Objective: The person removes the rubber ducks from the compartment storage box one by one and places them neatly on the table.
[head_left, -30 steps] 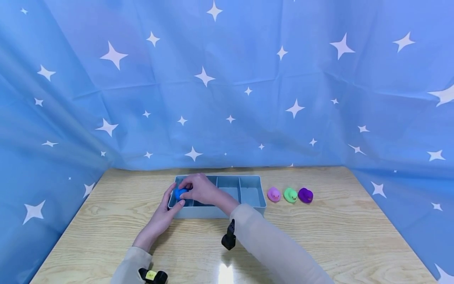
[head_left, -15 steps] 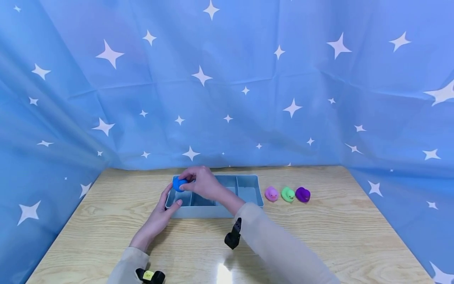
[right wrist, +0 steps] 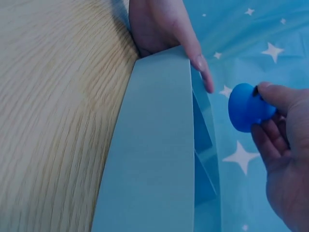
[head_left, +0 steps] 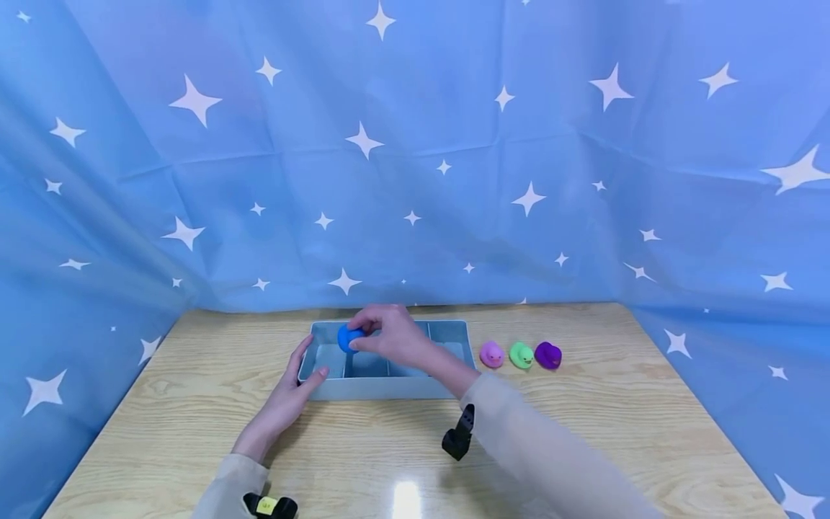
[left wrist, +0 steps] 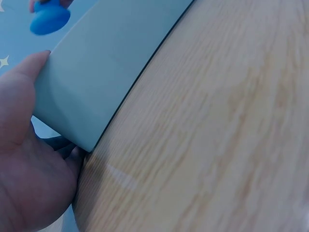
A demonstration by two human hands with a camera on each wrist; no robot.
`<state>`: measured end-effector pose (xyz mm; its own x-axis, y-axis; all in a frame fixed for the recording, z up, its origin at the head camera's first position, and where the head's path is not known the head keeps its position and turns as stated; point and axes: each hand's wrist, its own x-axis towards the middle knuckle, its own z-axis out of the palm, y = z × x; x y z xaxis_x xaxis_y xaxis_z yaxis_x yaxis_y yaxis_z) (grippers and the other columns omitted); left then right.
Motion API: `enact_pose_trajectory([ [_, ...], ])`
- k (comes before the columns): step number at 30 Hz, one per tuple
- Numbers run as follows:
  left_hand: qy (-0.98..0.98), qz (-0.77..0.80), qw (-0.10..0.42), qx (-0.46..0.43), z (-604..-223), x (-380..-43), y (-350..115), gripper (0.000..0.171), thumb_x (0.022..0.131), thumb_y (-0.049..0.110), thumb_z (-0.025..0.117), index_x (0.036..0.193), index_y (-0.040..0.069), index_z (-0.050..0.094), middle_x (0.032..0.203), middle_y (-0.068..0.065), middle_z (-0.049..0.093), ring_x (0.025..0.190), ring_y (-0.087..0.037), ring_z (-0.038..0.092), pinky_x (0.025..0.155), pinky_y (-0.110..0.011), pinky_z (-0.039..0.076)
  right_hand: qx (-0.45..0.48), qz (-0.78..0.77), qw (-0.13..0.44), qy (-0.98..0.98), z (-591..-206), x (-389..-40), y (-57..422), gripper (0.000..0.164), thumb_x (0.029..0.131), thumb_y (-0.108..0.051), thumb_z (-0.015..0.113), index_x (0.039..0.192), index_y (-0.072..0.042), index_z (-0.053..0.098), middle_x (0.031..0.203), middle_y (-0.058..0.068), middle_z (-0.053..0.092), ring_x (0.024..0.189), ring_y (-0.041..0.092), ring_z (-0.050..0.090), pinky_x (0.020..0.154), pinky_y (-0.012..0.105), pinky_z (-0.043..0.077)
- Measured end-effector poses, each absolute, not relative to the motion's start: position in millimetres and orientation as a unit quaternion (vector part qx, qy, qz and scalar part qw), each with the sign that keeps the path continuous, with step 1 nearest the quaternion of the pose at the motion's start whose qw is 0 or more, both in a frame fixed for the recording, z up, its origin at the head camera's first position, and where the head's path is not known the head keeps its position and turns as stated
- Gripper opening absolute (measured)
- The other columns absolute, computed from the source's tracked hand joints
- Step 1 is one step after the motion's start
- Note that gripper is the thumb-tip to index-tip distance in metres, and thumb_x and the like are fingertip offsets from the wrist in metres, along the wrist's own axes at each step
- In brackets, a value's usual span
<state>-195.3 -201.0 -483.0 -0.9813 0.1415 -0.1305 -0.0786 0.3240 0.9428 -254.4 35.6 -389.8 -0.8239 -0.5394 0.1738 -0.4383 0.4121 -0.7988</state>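
Observation:
A blue toy duck (head_left: pixel 348 339) is pinched between the thumb and fingers of my right hand (head_left: pixel 397 336), above the left part of a grey-blue divided box (head_left: pixel 382 390). In the right wrist view the rounded underside of the duck (right wrist: pixel 243 110) shows, raised above the rim, while the fingers cover its other side. My left hand (head_left: pixel 283 401) holds the left end of the box, thumb at the front rim and fingers along the end wall. The left wrist view shows the thumb (left wrist: pixel 35 65) against the box corner.
Right of the box, a pink duck (head_left: pixel 492 355), a green duck (head_left: pixel 521 355) and a purple duck (head_left: pixel 548 355) stand in a row on the wooden table (head_left: pixel 350 454). A blue star-patterned curtain (head_left: pixel 415 144) hangs behind and at both sides.
My right hand has lifted the blue duck up out of the box's leftmost compartment and carried it a little to the right. The left hand stays at the box's end.

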Motion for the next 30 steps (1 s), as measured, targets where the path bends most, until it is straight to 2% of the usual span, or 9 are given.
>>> enact_pose_trajectory([
  [9,0.811,0.578,0.079,0.030,-484.5,-195.0,-200.4,0.077,0.107,0.043,0.052,0.166,0.029,0.005,0.171,-0.018,-0.008,0.153,-0.047,-0.004,0.117,-0.070,0.008,-0.293,-0.460,0.049,0.837,-380.6,-252.4,73.0,0.021,0.092,-0.011,0.079,0.113,-0.007,0.077,0.113,0.001,0.070,0.095,0.016,0.065,0.082,0.030,0.057],
  [22,0.815,0.573,0.089,0.025,-483.8,-194.7,-200.1,0.079,0.107,0.044,0.052,0.166,0.030,0.001,0.170,-0.020,-0.009,0.152,-0.050,-0.004,0.117,-0.071,0.008,-0.294,-0.454,0.007,0.841,-375.2,-250.0,118.6,0.022,0.092,-0.010,0.079,0.112,-0.004,0.077,0.111,0.007,0.070,0.094,0.020,0.067,0.082,0.034,0.058],
  [30,0.813,0.575,0.086,0.024,-484.4,-194.2,-199.8,0.078,0.108,0.042,0.052,0.166,0.030,0.002,0.170,-0.020,-0.008,0.152,-0.049,-0.003,0.116,-0.071,0.008,-0.297,-0.439,0.006,0.848,-375.4,-246.5,136.9,0.022,0.091,-0.007,0.079,0.112,-0.002,0.076,0.112,0.008,0.070,0.096,0.022,0.068,0.085,0.041,0.058],
])
